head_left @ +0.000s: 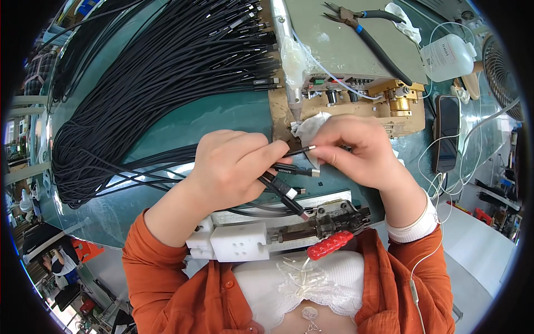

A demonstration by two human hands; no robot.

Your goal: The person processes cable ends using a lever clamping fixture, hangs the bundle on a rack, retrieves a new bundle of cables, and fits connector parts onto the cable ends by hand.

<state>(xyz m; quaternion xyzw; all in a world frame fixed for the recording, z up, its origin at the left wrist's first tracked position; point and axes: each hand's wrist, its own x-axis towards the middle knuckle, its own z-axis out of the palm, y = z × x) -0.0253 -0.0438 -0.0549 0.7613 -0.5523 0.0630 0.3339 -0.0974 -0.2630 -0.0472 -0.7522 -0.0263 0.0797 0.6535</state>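
Note:
My left hand (228,164) is closed around several black USB cables, their plug ends (295,169) fanning out below its fingers. One thin cable end (300,150) with a bright metal tip sticks out between thumb and forefinger. My right hand (356,147) pinches at that tip with thumb and forefinger; its other fingers are curled. Just behind the fingertips lies a crumpled white tissue (317,125), beneath the pointed nozzle (295,103) of an upright dispensing pen. Nearer me is a toggle clamp (328,222) with a red handle (329,245), beside a white plastic block (239,243).
A large bundle of black cables (111,111) covers the left of the green table (222,119). Behind my right hand stands a control box (345,53) with pliers (367,39) on it. A white bottle (448,57), a phone (446,133) and a fan (502,78) are at the right.

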